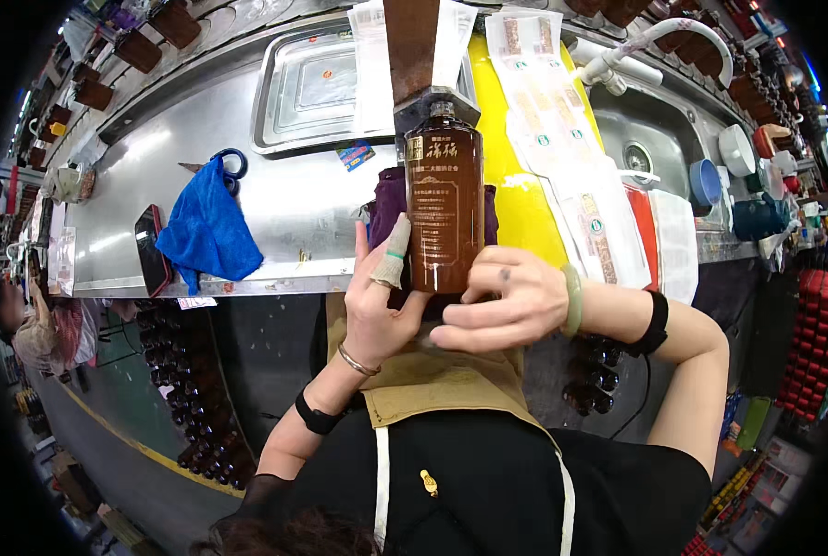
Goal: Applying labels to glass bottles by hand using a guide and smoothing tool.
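A dark brown glass bottle [445,204] with gold print stands upright in front of me, its neck under a brown strip hanging from above. My left hand [382,296] grips its lower left side; the thumb, wrapped in tape with a green band, lies along the glass. My right hand [507,301] curls around the bottle's base from the right, a green bangle on the wrist. A purple cloth [386,199] shows behind the bottle.
A steel counter [294,213] carries a blue cloth [206,232], scissors [233,165], a phone [151,250], a steel tray [307,88] and sheets of labels [562,139] on a yellow surface. A sink [655,130] with tap sits at the right. Brown bottles stand below on the floor.
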The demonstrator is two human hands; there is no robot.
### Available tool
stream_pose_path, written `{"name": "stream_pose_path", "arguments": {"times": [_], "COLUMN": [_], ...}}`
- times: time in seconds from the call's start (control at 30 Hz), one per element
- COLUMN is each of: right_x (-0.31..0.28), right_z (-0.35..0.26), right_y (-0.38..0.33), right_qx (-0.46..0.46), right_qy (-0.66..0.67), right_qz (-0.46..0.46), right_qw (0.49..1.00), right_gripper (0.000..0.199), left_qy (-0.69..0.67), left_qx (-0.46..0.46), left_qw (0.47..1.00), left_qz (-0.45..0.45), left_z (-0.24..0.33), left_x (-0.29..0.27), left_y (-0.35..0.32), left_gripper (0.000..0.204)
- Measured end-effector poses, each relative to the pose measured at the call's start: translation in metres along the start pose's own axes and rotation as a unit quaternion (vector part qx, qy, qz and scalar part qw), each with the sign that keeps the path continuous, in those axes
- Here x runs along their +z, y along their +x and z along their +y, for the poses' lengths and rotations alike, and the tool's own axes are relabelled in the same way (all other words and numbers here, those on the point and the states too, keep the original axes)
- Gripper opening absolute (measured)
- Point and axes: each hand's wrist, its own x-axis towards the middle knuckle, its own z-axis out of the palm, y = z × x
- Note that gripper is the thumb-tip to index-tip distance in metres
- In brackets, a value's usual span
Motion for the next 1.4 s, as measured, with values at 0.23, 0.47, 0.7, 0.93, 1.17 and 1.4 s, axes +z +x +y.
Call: {"name": "stream_pose_path", "arguments": {"times": [0.23,0.47,0.7,0.93,1.17,1.4], "right_x": [-0.053,-0.029,-0.004,-0.030,-0.077,-0.092], "right_z": [0.100,0.035,-0.031,0.003,0.088,0.126], "right_y": [0.035,0.006,-0.035,-0.072,-0.169,-0.218], "right_qx": [0.172,0.402,0.529,0.553,0.682,0.775], "right_qy": [-0.345,-0.002,0.059,-0.105,-0.226,0.010], "right_qz": [0.238,0.371,0.237,0.068,-0.008,-0.039], "right_qw": [0.891,0.837,0.813,0.824,0.695,0.631], "right_gripper": [0.021,0.022,0.034,0.031,0.059,0.059], "left_qy": [-0.013,0.205,0.103,0.028,0.002,0.016], "left_qx": [-0.069,0.111,0.009,0.031,0.024,0.015], "left_qw": [0.997,0.972,0.993,0.999,0.999,0.999], "left_qz": [0.039,0.034,0.052,0.031,0.029,0.027], "left_z": [0.025,0.026,0.020,0.009,0.008,0.010], "left_x": [0.005,0.008,0.000,0.002,0.006,0.005], "left_y": [0.005,0.027,0.013,0.014,0.015,0.015], "left_gripper": [0.085,0.063,0.079,0.082,0.077,0.077]}}
